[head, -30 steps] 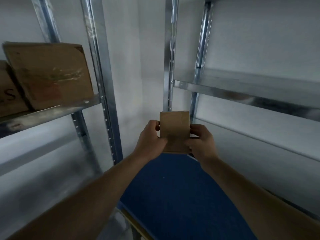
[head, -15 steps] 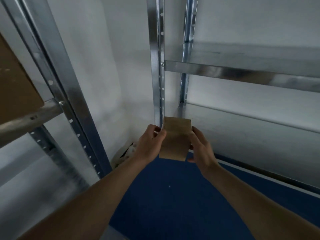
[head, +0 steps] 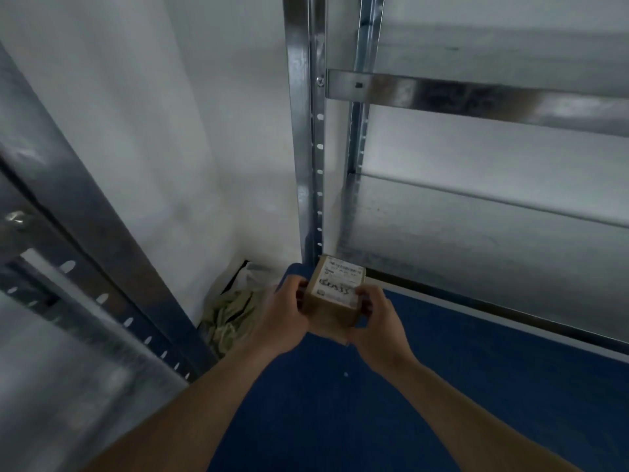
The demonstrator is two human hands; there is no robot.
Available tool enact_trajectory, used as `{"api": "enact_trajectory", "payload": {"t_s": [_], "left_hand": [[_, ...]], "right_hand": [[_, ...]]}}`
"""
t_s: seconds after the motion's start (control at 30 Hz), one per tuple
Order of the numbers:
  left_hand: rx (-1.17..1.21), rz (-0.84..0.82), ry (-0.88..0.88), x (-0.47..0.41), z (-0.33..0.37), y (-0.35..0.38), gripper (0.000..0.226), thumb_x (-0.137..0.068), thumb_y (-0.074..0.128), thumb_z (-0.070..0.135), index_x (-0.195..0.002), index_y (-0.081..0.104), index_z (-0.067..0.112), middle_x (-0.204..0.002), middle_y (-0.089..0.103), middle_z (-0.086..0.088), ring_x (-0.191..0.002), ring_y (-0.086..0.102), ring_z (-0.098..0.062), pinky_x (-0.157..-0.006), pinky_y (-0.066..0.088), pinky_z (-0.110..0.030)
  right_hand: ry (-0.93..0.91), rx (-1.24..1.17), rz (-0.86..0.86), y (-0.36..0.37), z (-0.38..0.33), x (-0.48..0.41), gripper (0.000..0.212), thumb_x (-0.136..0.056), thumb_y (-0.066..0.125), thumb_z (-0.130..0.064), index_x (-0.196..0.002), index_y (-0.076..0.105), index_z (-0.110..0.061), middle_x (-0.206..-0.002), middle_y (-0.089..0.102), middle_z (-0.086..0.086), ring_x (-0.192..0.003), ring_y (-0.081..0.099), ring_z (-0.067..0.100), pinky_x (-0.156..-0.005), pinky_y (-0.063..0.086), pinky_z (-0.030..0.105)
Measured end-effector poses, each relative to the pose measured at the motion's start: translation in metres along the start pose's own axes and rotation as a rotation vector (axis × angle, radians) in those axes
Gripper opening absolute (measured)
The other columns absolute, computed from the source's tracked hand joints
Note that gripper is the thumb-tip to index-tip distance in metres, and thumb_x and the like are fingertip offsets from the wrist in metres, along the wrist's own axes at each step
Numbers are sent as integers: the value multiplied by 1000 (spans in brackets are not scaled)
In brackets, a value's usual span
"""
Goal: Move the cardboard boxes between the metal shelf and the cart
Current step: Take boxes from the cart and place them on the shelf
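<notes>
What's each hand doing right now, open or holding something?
Left hand: grips the small cardboard box on its left side.
Right hand: grips the same box on its right side.

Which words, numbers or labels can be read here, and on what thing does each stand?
White label on the cardboard box, held by the left hand and right hand: printed lines and one larger dark word, all too blurred to read.
Metal shelf: no text visible.

small cardboard box [head: 335,294], both hands gripping, blue cart [head: 476,386]
</notes>
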State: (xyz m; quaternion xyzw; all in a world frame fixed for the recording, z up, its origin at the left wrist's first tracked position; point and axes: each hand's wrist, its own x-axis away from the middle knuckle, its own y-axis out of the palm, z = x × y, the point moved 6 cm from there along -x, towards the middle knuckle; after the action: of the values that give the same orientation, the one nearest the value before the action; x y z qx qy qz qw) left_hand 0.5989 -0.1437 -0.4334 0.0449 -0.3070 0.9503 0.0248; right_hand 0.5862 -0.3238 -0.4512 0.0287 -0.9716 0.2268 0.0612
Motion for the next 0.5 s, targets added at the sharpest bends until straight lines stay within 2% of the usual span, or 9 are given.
{"api": "enact_trajectory", "payload": {"t_s": [0.07, 0.2, 0.33, 0.5], "left_hand": [[-44, -16, -18, -3, -12, 7, 28, -88, 61, 5, -109, 52, 21, -99, 64, 8, -92, 62, -8, -77, 57, -34], [-132, -20, -30, -5, -28, 11, 24, -91, 56, 8, -110, 47, 20, -95, 58, 13, -85, 57, -3, -66, 48, -21], [-112, 4, 21, -6, -35, 8, 35, -93, 56, 7, -122, 49, 24, -102, 59, 17, -91, 57, 2, -70, 45, -11], [-29, 31, 57, -13, -37, -1, 39, -92, 51, -1, -115, 48, 31, -104, 62, 16, -93, 58, 5, -72, 46, -8]], "right_hand": [[30, 39, -17, 7, 12, 0, 54, -77, 76, -10, -112, 47, -38, -120, 52, -7, -109, 57, 10, -81, 57, 23], [21, 104, -48, 22, 17, 0, 47, -83, 74, -12, -113, 47, -36, -118, 46, -10, -103, 53, 3, -67, 49, 7], [-24, 105, -50, 36, 12, -6, 46, -86, 70, -13, -120, 49, -36, -124, 46, -11, -107, 53, 3, -74, 48, 9], [-26, 56, -70, 48, 3, -16, 47, -89, 68, -11, -129, 51, -29, -131, 48, -13, -113, 52, 1, -78, 45, 4]]}}
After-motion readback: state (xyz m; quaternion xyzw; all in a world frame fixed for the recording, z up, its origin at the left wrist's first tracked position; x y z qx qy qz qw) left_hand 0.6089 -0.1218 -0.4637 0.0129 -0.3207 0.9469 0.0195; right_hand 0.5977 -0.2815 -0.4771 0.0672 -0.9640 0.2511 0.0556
